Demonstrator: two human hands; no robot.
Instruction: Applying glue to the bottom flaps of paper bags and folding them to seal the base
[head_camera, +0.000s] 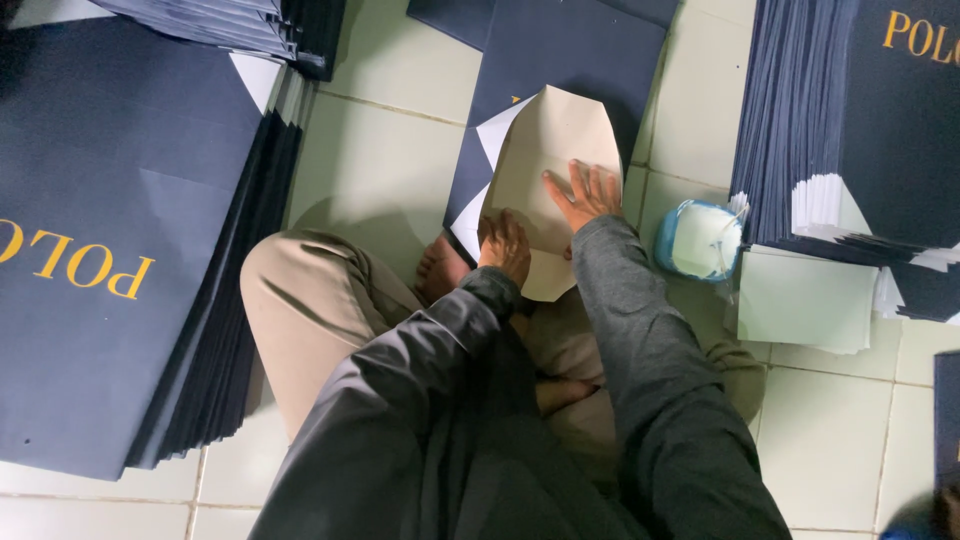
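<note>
A large stack of dark navy flat paper bags (100, 250) fills the left of the frame, fanned at its edge; a second tall stack (860, 120) stands at the upper right, both within arm's reach of the person seated cross-legged on the pale tiled floor (380, 160). A small pile of pale cardboard sheets (805, 300) lies at the right, below that stack. At the top centre one navy bag (560, 60) lies flat on the tiles, and on it rests a beige cardboard insert (550, 150), its corners cut off. The right hand (585, 195) lies flat on the insert, fingers spread apart, likely pressing it down so it seats against the bag. The left hand (505, 245) rests curled on the insert's lower left edge, steadying it; whether it pinches the edge I cannot tell. Just right of the hands sits a small blue tub of white paste (700, 240), close for dipping
</note>
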